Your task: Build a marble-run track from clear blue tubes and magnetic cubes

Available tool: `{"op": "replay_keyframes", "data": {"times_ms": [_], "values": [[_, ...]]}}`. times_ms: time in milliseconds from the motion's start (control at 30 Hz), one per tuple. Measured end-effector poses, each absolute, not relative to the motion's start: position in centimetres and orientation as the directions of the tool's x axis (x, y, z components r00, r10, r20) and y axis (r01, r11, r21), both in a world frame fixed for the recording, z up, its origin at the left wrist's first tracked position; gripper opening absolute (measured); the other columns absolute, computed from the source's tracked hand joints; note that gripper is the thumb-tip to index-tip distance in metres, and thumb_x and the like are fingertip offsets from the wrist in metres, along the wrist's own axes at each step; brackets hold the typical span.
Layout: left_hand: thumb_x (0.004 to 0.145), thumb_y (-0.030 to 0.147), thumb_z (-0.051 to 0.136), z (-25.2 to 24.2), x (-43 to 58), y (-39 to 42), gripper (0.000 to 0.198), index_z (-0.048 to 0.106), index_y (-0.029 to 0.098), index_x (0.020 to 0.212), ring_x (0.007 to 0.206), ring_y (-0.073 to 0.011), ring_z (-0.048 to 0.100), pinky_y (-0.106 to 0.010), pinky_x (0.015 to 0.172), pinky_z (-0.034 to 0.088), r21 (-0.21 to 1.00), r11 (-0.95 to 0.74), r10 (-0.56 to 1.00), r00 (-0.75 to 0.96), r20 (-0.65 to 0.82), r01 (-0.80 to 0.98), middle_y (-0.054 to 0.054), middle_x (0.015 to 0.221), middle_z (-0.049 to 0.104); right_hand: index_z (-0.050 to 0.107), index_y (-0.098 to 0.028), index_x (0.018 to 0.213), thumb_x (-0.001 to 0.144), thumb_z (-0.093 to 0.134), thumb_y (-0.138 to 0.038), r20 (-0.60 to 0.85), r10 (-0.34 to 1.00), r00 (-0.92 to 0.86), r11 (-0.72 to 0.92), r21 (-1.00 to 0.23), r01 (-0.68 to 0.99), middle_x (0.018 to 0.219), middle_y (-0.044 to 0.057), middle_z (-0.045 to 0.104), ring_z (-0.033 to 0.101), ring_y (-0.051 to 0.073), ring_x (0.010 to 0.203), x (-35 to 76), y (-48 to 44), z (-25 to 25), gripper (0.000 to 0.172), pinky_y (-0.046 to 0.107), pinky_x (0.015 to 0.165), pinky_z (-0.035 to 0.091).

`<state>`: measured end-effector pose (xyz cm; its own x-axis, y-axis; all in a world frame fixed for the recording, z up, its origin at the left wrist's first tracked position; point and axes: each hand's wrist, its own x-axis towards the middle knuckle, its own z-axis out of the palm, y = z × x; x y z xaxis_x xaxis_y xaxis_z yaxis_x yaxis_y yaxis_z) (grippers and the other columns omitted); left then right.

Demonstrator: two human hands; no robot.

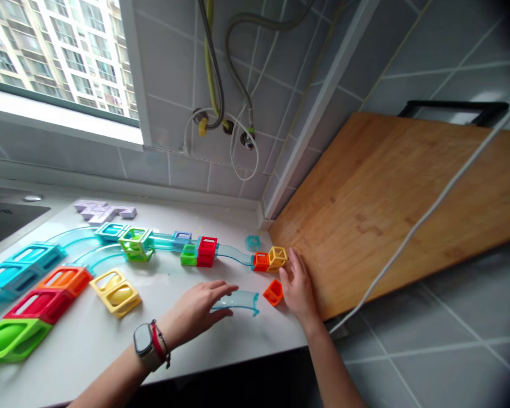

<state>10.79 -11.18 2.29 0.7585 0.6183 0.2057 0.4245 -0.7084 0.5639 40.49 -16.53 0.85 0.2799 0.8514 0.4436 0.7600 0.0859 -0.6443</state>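
My left hand (199,310), with a watch at the wrist, reaches over the counter, thumb and fingers apart. Between them is one end of a clear blue curved track piece (242,300); firm contact cannot be made out. My right hand (298,288) is beside a yellow cube frame (277,257), its fingers spread along the cube's right side, close to or touching it. Joined to that cube is an orange block (261,261), where a sloping clear track (234,253) ends. A loose orange cube (273,292) lies between my hands, near the right thumb.
Leftward the track runs through a red cube stack (207,251) and green cube (136,244). Yellow blocks (116,292) and red blocks (36,304) lie at left. A lilac piece (104,211) sits behind. A wooden board (399,209) leans at right, crossed by a white cable (412,229).
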Motion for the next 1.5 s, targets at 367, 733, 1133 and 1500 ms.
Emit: {"op": "replay_keyframes", "data": {"times_ms": [367, 733, 1133, 1500], "values": [[0.081, 0.040, 0.075, 8.2, 20.2, -0.7, 0.043, 0.070, 0.025, 0.120, 0.089, -0.0258, 0.071, -0.030, 0.073, 0.050, 0.401, -0.707, 0.669, 0.734, 0.112, 0.583, -0.008, 0.107, 0.076, 0.029, -0.015, 0.159, 0.097, 0.048, -0.034, 0.246, 0.861, 0.446, 0.066, -0.922, 0.381, 0.161, 0.017, 0.039, 0.041, 0.025, 0.147, 41.2, -13.4, -3.1, 0.067, 0.047, 0.120, 0.037], [0.078, 0.041, 0.077, 6.6, 21.4, 0.8, 0.041, 0.069, 0.021, 0.113, 0.085, -0.0208, 0.070, -0.029, 0.074, 0.052, 0.469, -0.732, 0.592, 0.802, 0.077, 0.495, -0.007, 0.104, 0.076, 0.036, -0.017, 0.157, 0.096, 0.049, -0.035, 0.253, 0.864, 0.436, 0.086, -0.926, 0.367, 0.158, 0.013, 0.045, 0.043, 0.025, 0.146, 41.4, -12.7, -3.5, 0.064, 0.044, 0.120, 0.037], [0.076, 0.040, 0.081, 5.5, 20.9, 1.3, 0.047, 0.061, 0.021, 0.114, 0.095, -0.0241, 0.071, -0.036, 0.086, 0.054, 0.596, -0.691, 0.572, 0.814, 0.102, 0.410, -0.008, 0.105, 0.075, 0.035, -0.016, 0.157, 0.097, 0.043, -0.028, 0.269, 0.842, 0.468, 0.052, -0.903, 0.426, 0.160, 0.014, 0.041, 0.040, 0.023, 0.148, 40.7, -13.1, -2.3, 0.061, 0.043, 0.123, 0.033], [0.075, 0.040, 0.081, 5.5, 21.3, 1.3, 0.046, 0.063, 0.023, 0.114, 0.097, -0.0248, 0.072, -0.036, 0.086, 0.055, 0.599, -0.677, 0.576, 0.815, 0.069, 0.428, -0.006, 0.105, 0.076, 0.041, -0.016, 0.155, 0.096, 0.047, -0.022, 0.364, 0.824, 0.434, 0.131, -0.869, 0.478, 0.156, 0.013, 0.048, 0.046, 0.024, 0.144, 40.7, -13.1, -2.3, 0.059, 0.043, 0.120, 0.039]]}}
